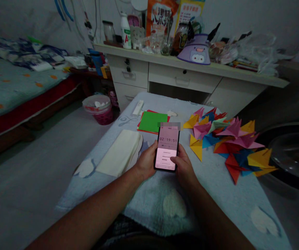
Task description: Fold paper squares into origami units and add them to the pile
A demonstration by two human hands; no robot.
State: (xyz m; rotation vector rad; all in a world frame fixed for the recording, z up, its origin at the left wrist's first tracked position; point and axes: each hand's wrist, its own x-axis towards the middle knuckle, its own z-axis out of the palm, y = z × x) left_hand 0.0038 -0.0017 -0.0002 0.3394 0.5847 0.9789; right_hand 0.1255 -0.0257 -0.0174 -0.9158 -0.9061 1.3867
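Between my two hands is an upright smartphone (168, 146) whose lit screen reads 02:19:51. My left hand (147, 160) grips its left edge. On the other side, my right hand (184, 165) holds the lower right edge, with the thumb over the screen. Just beyond the phone lies a stack of square coloured paper (152, 121), green on top and red below. A folded cream cloth or paper (119, 152) rests left of my left hand. To the right sits a pile of folded paper cranes (227, 135) in yellow, pink, red and blue.
A pale blue cloth covers the table (175, 205); a small white strip (138, 108) lies near its far left. Behind stands a white desk (170, 74) crowded with jars and bags. A bin (98, 107) is on the floor at left, a bed (21, 86) beyond, a round machine door (292, 152) at right.
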